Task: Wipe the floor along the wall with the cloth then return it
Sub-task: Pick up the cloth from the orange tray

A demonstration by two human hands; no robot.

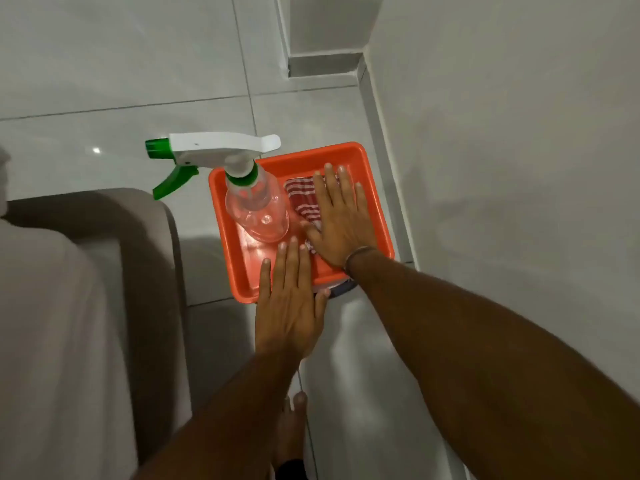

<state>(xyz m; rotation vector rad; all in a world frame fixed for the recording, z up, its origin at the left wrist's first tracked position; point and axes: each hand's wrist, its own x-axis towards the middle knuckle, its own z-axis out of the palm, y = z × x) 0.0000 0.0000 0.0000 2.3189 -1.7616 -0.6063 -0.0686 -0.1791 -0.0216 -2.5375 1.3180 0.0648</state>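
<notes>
Cloth, red and white striped, lies in the orange tray, on its right side, just beside the spray bottle. The right hand lies flat on the cloth with fingers spread, not pinching it. The left hand is flat and spread too, over the near edge of the tray. The tray sits near the wall, on the right. The floor shows no wet streaks. I cannot tell if the wiping is done and the cloth is back, or if it has not begun.
</notes>
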